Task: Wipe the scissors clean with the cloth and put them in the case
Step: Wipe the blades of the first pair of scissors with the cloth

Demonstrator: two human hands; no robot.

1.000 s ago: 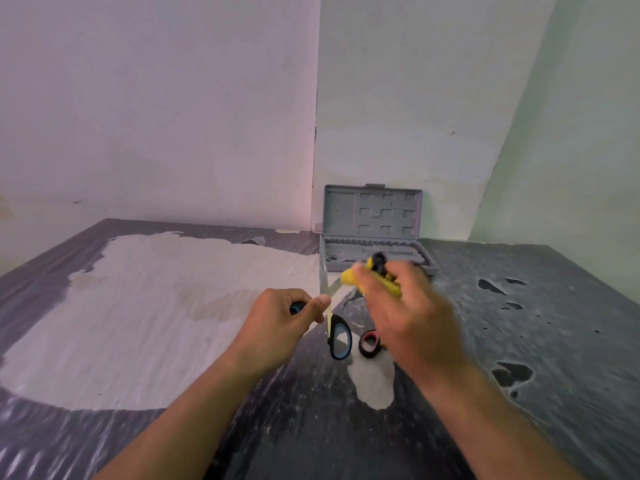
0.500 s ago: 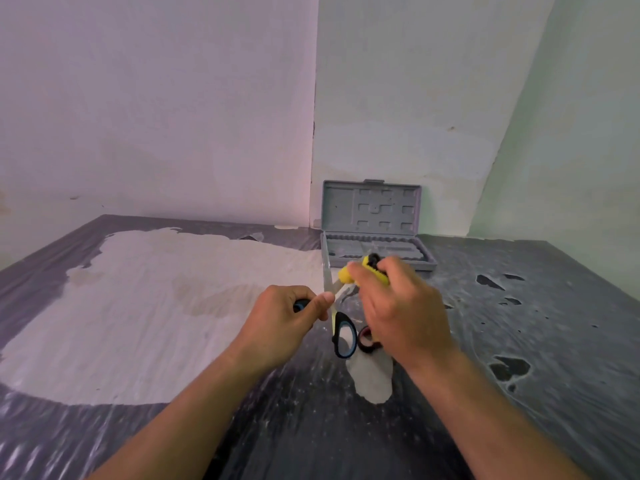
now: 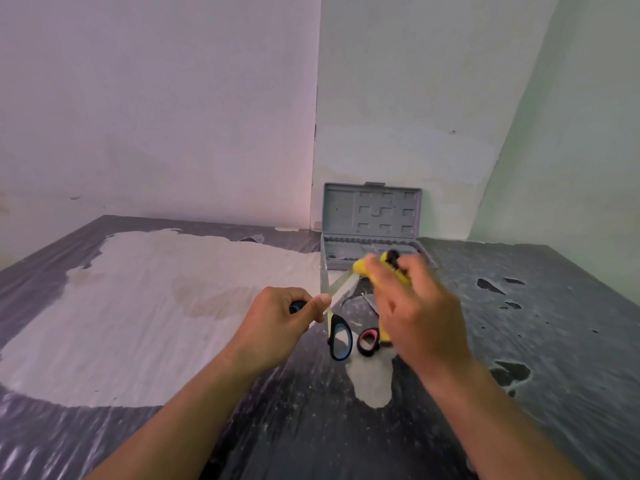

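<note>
Single head-worn wide-angle view, angled forward and down over a tabletop toward a room corner.

The scene is seen from the person's own eye level, with both forearms entering from the bottom edge, so the hands are shown close up. The open grey case (image 3: 372,233) is taken as the landmark: it is seen beyond the hands, near the frame's middle, against the wall corner. The table (image 3: 519,341) is spread in front of the case and to both its sides; walls fill the frame above it. Straight lines are bowed by the lens.
</note>
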